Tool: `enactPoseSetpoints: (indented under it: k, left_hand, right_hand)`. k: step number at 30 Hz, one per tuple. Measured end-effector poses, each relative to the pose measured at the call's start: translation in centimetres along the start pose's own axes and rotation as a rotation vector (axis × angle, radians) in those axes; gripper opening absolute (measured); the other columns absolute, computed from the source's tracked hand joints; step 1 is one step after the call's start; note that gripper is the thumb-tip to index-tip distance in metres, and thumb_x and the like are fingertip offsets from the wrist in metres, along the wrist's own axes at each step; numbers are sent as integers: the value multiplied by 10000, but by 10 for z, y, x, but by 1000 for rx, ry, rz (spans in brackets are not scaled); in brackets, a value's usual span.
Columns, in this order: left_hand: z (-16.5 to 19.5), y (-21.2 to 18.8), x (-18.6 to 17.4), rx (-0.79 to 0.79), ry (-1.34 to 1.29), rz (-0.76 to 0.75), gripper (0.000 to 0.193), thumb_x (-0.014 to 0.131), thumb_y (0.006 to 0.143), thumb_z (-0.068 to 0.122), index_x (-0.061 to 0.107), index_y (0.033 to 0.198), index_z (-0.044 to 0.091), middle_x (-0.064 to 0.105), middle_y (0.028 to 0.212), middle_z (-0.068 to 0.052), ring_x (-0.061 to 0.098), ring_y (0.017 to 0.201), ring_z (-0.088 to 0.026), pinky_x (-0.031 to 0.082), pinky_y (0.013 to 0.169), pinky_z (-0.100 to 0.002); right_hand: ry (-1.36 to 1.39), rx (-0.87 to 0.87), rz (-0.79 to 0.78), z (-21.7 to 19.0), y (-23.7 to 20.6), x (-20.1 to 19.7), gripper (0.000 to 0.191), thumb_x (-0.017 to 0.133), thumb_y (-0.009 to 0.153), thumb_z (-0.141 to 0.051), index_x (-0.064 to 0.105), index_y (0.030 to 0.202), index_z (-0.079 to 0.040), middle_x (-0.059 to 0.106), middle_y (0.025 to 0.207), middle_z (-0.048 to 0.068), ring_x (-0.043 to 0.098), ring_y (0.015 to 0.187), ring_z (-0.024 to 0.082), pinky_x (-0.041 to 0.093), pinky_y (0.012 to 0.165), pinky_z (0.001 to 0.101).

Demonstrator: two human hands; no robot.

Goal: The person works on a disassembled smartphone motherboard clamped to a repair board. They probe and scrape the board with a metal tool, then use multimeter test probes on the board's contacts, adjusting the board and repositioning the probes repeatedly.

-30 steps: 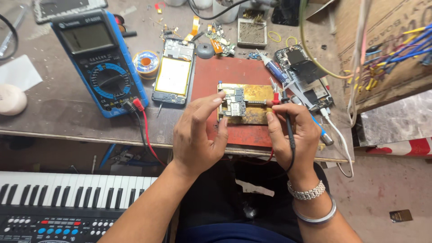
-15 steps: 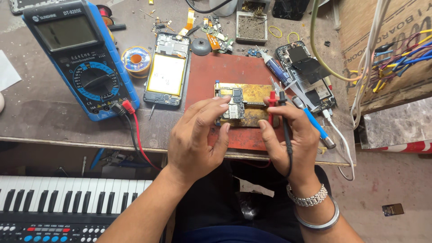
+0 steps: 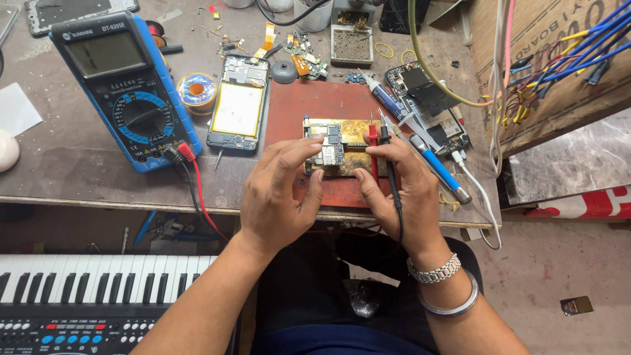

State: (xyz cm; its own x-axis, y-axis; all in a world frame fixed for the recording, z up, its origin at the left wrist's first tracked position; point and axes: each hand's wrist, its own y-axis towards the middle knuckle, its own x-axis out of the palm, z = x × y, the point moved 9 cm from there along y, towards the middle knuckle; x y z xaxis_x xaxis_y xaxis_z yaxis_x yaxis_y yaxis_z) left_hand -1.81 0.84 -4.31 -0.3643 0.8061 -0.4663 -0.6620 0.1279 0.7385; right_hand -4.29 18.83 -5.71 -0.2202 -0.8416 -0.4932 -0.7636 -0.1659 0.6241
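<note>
A small phone circuit board (image 3: 336,146) lies on a red mat (image 3: 322,105) at the front of the workbench. My left hand (image 3: 279,194) steadies the board's left end with thumb and fingertips. My right hand (image 3: 401,187) holds a red test probe (image 3: 373,141) and a black test probe (image 3: 386,143) together, their tips resting on the board's right part. Red and black leads run from a blue multimeter (image 3: 125,85) at the left.
An opened phone (image 3: 238,105) lies between the meter and the mat, a solder spool (image 3: 196,87) beside it. A second opened phone (image 3: 427,98), a blue-handled tool (image 3: 437,164) and a syringe (image 3: 388,98) sit right of the mat. A keyboard (image 3: 98,289) stands below the bench.
The view has shifted slightly so the bench sits lower in frame. Both hands stay on the board, the probes still upright against its right part.
</note>
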Motion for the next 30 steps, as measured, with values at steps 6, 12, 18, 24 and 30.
enactPoseSetpoints:
  k: [6, 12, 18, 24, 30]
  left_hand:
    - [3, 0, -1, 16, 29, 8, 446, 707, 936, 31, 519, 1333, 107, 689, 1286, -73, 665, 1181, -304, 542, 1018, -409]
    - [3, -1, -1, 16, 51, 10, 437, 711, 938, 45, 525, 1328, 111, 690, 1250, -85, 648, 1175, -320, 508, 1043, -434]
    - [3, -1, -1, 18, 45, 5, 444, 714, 936, 43, 522, 1330, 117, 693, 1239, -79, 655, 1170, -315, 507, 1045, -437]
    - [3, -1, -1, 6, 46, 11, 446, 720, 925, 41, 535, 1324, 118, 687, 1196, -103, 648, 1149, -330, 507, 1024, -440]
    - [3, 0, 0, 5, 48, 5, 440, 719, 922, 44, 540, 1318, 112, 680, 1178, -114, 645, 1133, -331, 506, 1011, -442]
  right_hand:
    - [37, 21, 26, 2, -1, -3, 319, 793, 917, -98, 630, 1188, -55, 706, 1220, 156, 734, 1069, 251, 576, 932, 339]
    - [29, -7, 35, 0, -1, -4, 312, 792, 917, -95, 633, 1181, -47, 705, 1220, 159, 732, 1067, 244, 577, 925, 336]
    - [31, 47, 25, 5, -1, -4, 299, 794, 906, -99, 644, 1159, -47, 714, 1157, 143, 741, 984, 224, 585, 855, 317]
    - [6, 48, 33, 5, -1, -5, 291, 796, 898, -94, 650, 1146, -50, 717, 1102, 137, 737, 942, 216, 580, 829, 317]
    - [20, 35, 34, 3, 0, -7, 283, 786, 909, -88, 646, 1152, -52, 722, 1115, 136, 738, 956, 218, 579, 834, 320]
